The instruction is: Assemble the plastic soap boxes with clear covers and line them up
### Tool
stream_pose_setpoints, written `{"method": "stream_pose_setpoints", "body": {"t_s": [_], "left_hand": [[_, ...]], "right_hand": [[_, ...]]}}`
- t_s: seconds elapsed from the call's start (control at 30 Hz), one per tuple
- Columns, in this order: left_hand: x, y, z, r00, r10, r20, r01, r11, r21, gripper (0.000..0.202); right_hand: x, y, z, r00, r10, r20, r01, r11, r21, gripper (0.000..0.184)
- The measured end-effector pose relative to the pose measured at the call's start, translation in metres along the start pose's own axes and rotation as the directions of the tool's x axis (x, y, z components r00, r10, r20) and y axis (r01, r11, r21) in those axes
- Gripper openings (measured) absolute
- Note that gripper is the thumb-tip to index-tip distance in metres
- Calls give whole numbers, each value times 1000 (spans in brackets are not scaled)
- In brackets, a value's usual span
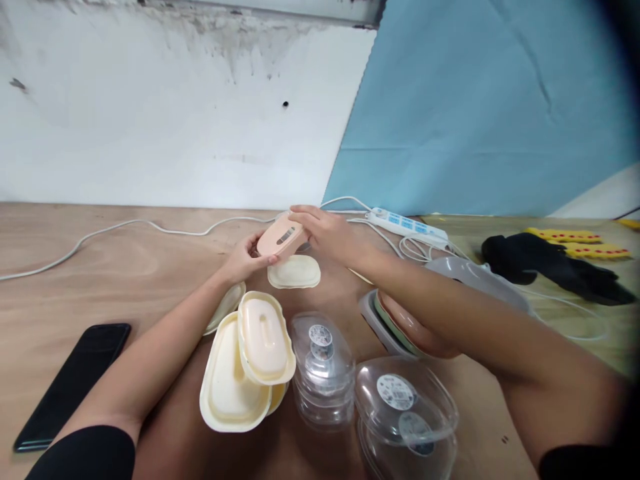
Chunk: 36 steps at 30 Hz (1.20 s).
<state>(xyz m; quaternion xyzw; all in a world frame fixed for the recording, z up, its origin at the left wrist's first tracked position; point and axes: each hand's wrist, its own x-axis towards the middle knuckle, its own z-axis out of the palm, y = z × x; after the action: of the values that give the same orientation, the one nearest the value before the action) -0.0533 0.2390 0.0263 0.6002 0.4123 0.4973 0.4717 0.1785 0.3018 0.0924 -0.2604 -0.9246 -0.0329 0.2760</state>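
A pale pink oval plastic box (281, 238) with a dark printed label is held up over the table's far part. My left hand (246, 259) grips its left end, the thumb along the near side. My right hand (325, 230) is closed around the right end, fingers over the top. Just below the box lies a cream oval plastic piece (294, 272). Closer to me are a stack of cream oval trays (233, 387) topped by a paler tray (267, 340), a stack of clear plastic covers (323, 373), and larger clear covers (406, 407) with round stickers.
Pink, green and grey oval dishes (400, 323) sit partly under my right forearm, near a grey rounded object (463, 275). A black phone (73, 387) lies left. A power strip (410, 227) with white cables (145, 222) runs along the wall; black and yellow gloves (550, 263) lie right.
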Motion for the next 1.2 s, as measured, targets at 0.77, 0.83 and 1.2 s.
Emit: {"method": "stream_pose_setpoints", "body": {"t_s": [0.77,0.83,1.2], "left_hand": [[-4,-5,-5,976,-135,168,40,878,476,100],[-4,-7,-6,976,-144,165,55,889,455,98],[-7,-7,-4,971,-155,180,70,910,410,93]], "right_hand": [[-49,-6,-5,867,247,434,-376,894,244,72],[-49,-6,-5,861,258,439,-381,898,220,73],[-58,-4,0,874,231,428,-346,914,211,73]]}}
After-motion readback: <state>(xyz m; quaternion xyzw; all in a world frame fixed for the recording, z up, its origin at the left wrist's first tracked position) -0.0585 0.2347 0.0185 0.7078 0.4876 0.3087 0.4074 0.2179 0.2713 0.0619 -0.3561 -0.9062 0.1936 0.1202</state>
